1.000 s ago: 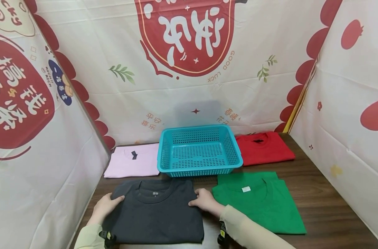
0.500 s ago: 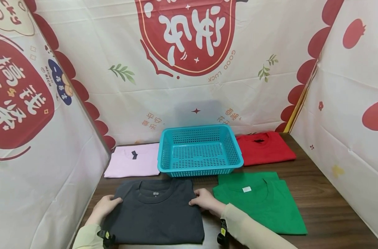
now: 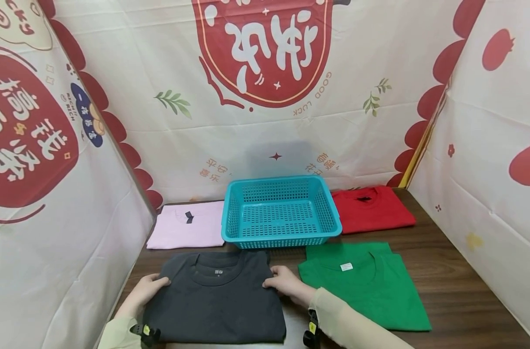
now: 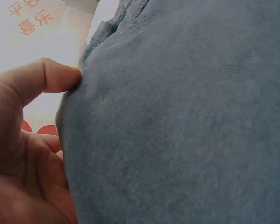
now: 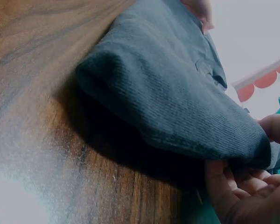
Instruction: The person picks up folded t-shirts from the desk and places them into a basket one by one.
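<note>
A folded dark grey T-shirt [image 3: 217, 305] lies at the front of the table, collar toward the basket. My left hand [image 3: 145, 292] grips its left edge, thumb on top and fingers under the cloth, as the left wrist view shows. At the opposite edge my right hand [image 3: 287, 282] pinches the shirt, with thumb above and fingers [image 5: 219, 186] beneath. In the right wrist view the near side of the shirt [image 5: 168, 93] stands a little off the wood, with a dark shadow below it.
Behind the grey shirt stands a blue plastic basket [image 3: 282, 242] with nothing in it. A folded pink shirt [image 3: 178, 235] is left of it, a red one [image 3: 374, 213] right. A green shirt [image 3: 365, 291] lies beside my right hand. Printed cloth walls [image 3: 265, 131] enclose the table.
My left hand has shifted very slightly along the grey shirt's left edge. Otherwise both hands keep their hold, and the shirts and basket stay where they were.
</note>
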Motion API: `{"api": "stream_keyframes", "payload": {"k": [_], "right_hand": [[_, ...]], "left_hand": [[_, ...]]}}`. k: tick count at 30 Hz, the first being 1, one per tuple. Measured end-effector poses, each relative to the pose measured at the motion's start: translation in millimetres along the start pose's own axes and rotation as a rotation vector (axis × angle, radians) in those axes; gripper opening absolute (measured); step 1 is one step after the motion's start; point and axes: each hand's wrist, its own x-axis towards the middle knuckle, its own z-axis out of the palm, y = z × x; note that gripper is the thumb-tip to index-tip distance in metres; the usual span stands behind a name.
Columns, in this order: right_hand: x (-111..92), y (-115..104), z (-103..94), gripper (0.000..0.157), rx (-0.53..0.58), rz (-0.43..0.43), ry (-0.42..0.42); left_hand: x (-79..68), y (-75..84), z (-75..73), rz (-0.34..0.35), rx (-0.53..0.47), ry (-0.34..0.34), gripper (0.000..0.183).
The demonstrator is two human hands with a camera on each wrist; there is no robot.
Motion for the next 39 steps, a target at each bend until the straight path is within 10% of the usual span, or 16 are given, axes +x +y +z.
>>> {"api": "stream_keyframes", "payload": {"k": [39], "right_hand": [[-18, -5, 2.1, 0.054, 0.146, 0.036, -0.095]], "left_hand": [[-16.8, 2.1, 1.7, 0.115, 0.072, 0.086, 0.043]]}}
